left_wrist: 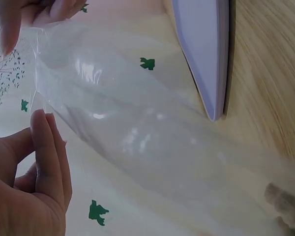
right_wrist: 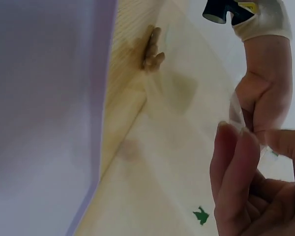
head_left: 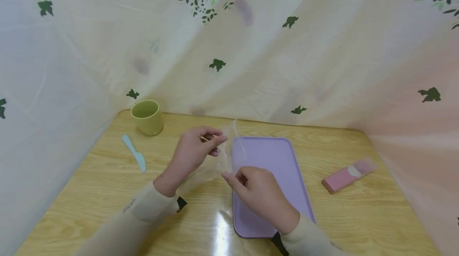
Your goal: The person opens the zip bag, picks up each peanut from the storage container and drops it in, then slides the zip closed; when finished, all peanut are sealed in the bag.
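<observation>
A clear plastic bag (head_left: pixel 225 158) hangs between both hands, its mouth partly spread. With thumb and fingers, my left hand (head_left: pixel 191 148) pinches one side of the rim. The other side is pinched by my right hand (head_left: pixel 263 194), which hovers over a purple tray (head_left: pixel 267 150). Toward its lower end, the bag (left_wrist: pixel 137 128) slants away in the left wrist view. A few brown, lumpy pieces (left_wrist: pixel 285 204) show there; they look to be inside the bag, but their kind is unclear. The right wrist view also shows these brown pieces (right_wrist: pixel 152 51) through the film.
On the wooden table (head_left: pixel 97 192), a yellow-green cup (head_left: pixel 148 122) stands at the back left. A light blue plastic knife (head_left: pixel 135 154) lies in front of it. To the right of the tray is a pink packet (head_left: pixel 346 176). Leaf-patterned cloth (head_left: pixel 258 76) hangs behind and around the sides.
</observation>
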Motion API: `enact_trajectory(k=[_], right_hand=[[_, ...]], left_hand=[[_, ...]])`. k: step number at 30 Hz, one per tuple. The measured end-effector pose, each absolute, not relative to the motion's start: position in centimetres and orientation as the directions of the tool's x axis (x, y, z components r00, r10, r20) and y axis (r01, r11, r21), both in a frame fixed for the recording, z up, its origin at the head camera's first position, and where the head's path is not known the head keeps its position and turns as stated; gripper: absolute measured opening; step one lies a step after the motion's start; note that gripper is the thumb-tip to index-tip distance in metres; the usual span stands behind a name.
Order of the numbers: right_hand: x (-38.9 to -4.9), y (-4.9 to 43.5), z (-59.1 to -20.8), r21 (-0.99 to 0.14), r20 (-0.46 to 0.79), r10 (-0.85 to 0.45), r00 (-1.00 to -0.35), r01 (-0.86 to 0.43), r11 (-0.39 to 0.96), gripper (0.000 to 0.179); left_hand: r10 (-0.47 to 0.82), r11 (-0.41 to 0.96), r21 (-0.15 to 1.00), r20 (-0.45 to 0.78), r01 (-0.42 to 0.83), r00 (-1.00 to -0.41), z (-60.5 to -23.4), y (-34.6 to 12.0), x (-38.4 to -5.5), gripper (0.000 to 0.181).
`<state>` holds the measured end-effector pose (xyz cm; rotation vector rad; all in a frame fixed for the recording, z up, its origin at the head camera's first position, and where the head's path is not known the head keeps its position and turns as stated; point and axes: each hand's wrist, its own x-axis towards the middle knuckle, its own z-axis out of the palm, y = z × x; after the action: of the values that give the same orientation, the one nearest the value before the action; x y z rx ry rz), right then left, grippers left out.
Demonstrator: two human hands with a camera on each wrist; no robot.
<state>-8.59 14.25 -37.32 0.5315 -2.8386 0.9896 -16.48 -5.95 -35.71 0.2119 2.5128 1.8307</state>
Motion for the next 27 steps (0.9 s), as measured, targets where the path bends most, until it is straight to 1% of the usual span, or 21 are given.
enact_trajectory(k=[4,8,14,18,20,22,25,27], right_hand=[[-8.6,13.9,-37.4,-0.489,0.306,-0.273,-0.912,-0.397,0.777,0.049],[-8.7,13.9,-37.5,-0.442,0.375,-0.27,-0.887,-0.427,0.789,0.051],[-8.9,14.0,-37.7,-0.406,0.418,-0.275,-0.866,-0.448,0.796,0.049],[-8.8,14.0,-37.6,-0.374,0.425,-0.306,-0.852,-0.474,0.797,0.05],[-8.7,14.0,-37.6,-0.36,0.424,-0.32,-0.847,-0.483,0.798,0.05],[-8.6,13.9,-37.5,-0.35,0.425,-0.327,-0.844,-0.486,0.801,0.049],[-8.6,13.9,-37.5,-0.343,0.436,-0.332,-0.836,-0.496,0.798,0.048],[-8.6,13.9,-37.5,-0.335,0.446,-0.338,-0.829,-0.505,0.796,0.047]], left_hand=[[0.117,0.302,0.945,0.091,0.122,-0.989,-35.9,-5.2,-16.2,0.027],[0.109,0.295,0.946,0.106,0.134,-0.988,-35.9,-4.8,-16.0,0.026],[0.092,0.299,0.944,0.117,0.139,-0.989,-36.3,-5.1,-16.6,0.031],[0.101,0.361,0.912,0.17,0.195,-0.98,-36.8,-6.0,-18.4,0.038],[0.152,0.398,0.89,0.176,0.224,-0.972,-36.9,-6.5,-19.8,0.042],[0.241,0.421,0.873,0.153,0.245,-0.958,-36.9,-7.0,-21.4,0.045],[0.389,0.423,0.869,0.084,0.259,-0.918,-36.7,-7.4,-23.3,0.047],[0.465,0.421,0.868,0.044,0.265,-0.884,-36.4,-7.5,-24.4,0.048]])
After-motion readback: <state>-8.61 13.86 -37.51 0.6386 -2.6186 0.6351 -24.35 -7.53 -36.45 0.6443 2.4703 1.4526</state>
